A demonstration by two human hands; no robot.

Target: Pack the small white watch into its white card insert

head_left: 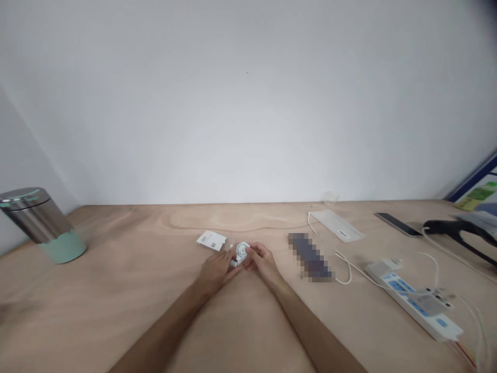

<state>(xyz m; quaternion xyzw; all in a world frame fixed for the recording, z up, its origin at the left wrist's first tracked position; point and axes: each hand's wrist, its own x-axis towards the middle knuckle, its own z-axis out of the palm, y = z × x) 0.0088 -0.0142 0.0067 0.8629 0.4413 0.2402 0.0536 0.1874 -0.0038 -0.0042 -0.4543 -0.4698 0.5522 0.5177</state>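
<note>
Between my two hands, just above the wooden table (128,290), is a small white object (242,250) with a round dial-like mark on its face. My left hand (216,270) grips its left side, fingers bent around the lower edge. On the other side my right hand (264,262) holds it, with the thumb on its face and the fingers curled behind. A white card or flat packet (212,240) with small print lies just beyond my left hand. Next to the object, a tiny white piece (232,245) is visible, too small to make out.
A steel and mint-green tumbler (48,225) stands at the left. To the right are a pixelated dark phone-like item (310,257), a clear pouch (337,226), a black phone (398,224), a power strip (415,300) with white cables, and a black strap-like object (458,231).
</note>
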